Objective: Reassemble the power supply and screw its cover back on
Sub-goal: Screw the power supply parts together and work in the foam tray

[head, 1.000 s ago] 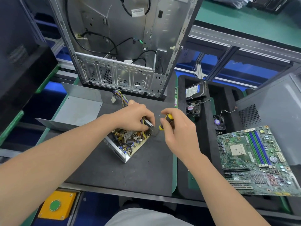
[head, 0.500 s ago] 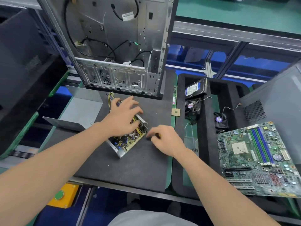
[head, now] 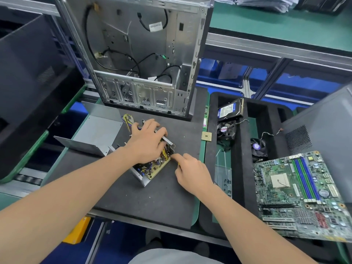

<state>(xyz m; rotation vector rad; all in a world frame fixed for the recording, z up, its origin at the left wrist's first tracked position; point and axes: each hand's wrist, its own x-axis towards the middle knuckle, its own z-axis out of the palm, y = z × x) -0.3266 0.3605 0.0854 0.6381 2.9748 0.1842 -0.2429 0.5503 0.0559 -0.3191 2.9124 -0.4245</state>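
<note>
The open power supply [head: 150, 171] lies on the black mat [head: 152, 202], its circuit board and yellow wires showing. My left hand [head: 146, 142] rests on top of it with fingers spread, pressing the wires and the metal edge. My right hand [head: 192, 172] lies just right of it with fingers curled, its fingertips touching the unit's near right corner. The small yellow-and-black screwdriver stays hidden under that hand. The grey metal cover [head: 99, 134] lies off the unit, to its left. A bundle of cables [head: 126, 119] trails out behind the unit.
An empty PC case [head: 142, 73] stands behind the mat. To the right are a CPU chip [head: 206, 136], a foam tray [head: 238, 168] with a hard drive [head: 229, 110] and fans [head: 257, 146], a screw bag [head: 223, 180] and a motherboard [head: 301, 191]. A black panel [head: 28, 82] leans at left.
My right hand dropped from holding the screwdriver up to lying low by the unit's corner. My left hand opened from a grip on the wires to spread fingers on top.
</note>
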